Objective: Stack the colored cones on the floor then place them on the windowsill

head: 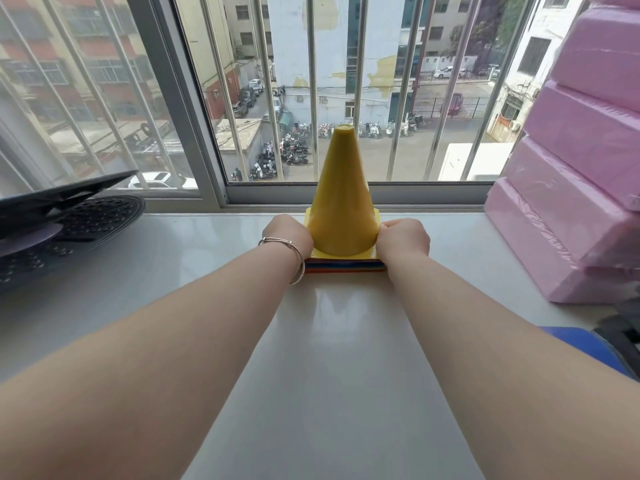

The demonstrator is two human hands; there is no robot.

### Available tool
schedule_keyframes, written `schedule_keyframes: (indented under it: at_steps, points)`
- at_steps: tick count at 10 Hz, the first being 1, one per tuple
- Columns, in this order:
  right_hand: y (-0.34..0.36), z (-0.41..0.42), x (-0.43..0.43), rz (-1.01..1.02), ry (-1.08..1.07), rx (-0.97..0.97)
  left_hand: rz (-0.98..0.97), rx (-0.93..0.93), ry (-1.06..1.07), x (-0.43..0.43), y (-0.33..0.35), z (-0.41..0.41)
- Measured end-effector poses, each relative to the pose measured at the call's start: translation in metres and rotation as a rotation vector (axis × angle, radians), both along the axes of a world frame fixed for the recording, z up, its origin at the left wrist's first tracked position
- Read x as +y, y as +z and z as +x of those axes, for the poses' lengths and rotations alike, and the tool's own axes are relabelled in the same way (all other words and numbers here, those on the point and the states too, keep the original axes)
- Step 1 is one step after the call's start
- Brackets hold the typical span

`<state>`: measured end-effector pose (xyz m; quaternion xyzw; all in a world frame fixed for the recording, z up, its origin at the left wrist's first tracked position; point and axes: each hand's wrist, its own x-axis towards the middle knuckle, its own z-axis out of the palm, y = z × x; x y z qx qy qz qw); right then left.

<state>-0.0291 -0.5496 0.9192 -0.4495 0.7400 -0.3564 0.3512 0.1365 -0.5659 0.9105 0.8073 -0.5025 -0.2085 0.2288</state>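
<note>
A stack of cones stands upright on the white windowsill, close to the window frame. The top cone is yellow; beneath its square base show the edges of several other bases in red, blue, green and orange. My left hand, with a silver bangle at the wrist, grips the left side of the stacked bases. My right hand grips the right side. Both arms reach straight forward over the sill. My fingers are hidden under the hands.
A black perforated round object and a dark flat panel lie at the sill's left. Pink wrapped blocks are piled high on the right. Behind the cones are the window frame and vertical bars. A blue object sits at lower right.
</note>
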Motion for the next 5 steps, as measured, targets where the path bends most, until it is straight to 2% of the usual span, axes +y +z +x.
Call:
schedule_keyframes:
  at_steps: [2, 3, 4, 5]
  points:
    - [0.000, 0.000, 0.005, -0.017, 0.087, 0.182, -0.058, -0.010, -0.056, 0.014, 0.004, 0.000]
    - [0.005, 0.003, 0.018, -0.085, 0.148, 0.276, -0.107, -0.088, -0.055, 0.025, 0.007, -0.002]
    - [0.006, 0.005, 0.035, -0.190, 0.155, 0.364, -0.133, -0.306, -0.090, 0.038, 0.011, 0.001]
    - [0.012, 0.004, 0.051, -0.257, 0.141, 0.535, -0.142, -0.482, -0.109, 0.049, 0.020, 0.006]
